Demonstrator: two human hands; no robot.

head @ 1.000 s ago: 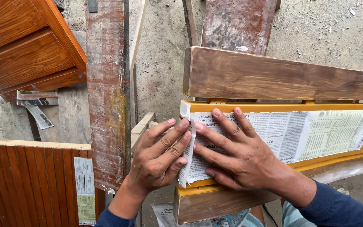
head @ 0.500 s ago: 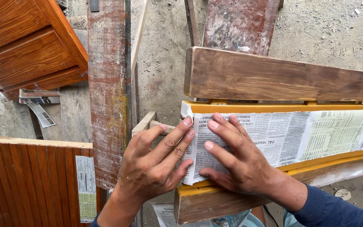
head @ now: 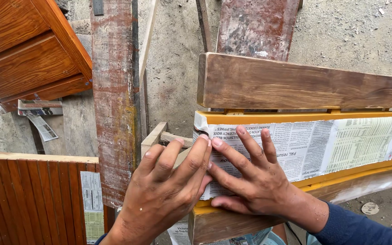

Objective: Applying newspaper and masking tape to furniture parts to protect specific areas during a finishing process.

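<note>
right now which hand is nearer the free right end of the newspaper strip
Right. The right hand lies flat on the newspaper strip; the left hand presses its opposite, left end.

The concrete floor (head: 178, 59) was grey, rough and dusty, and it carried everything in view. A paint-stained plank (head: 113, 104) ran across it, with a thin pale strip of wood (head: 147, 45) just beside. A second stained board (head: 257, 27) lay further off. Brown wood-grain door panels (head: 28, 50) rested on it at one corner, a scrap of newspaper (head: 39, 115) tucked beside them. A ribbed brown panel (head: 32, 199) lay nearer, with a paper strip (head: 91, 204) stuck on it. A small round disc (head: 369, 208) sat on the bare floor.
</note>
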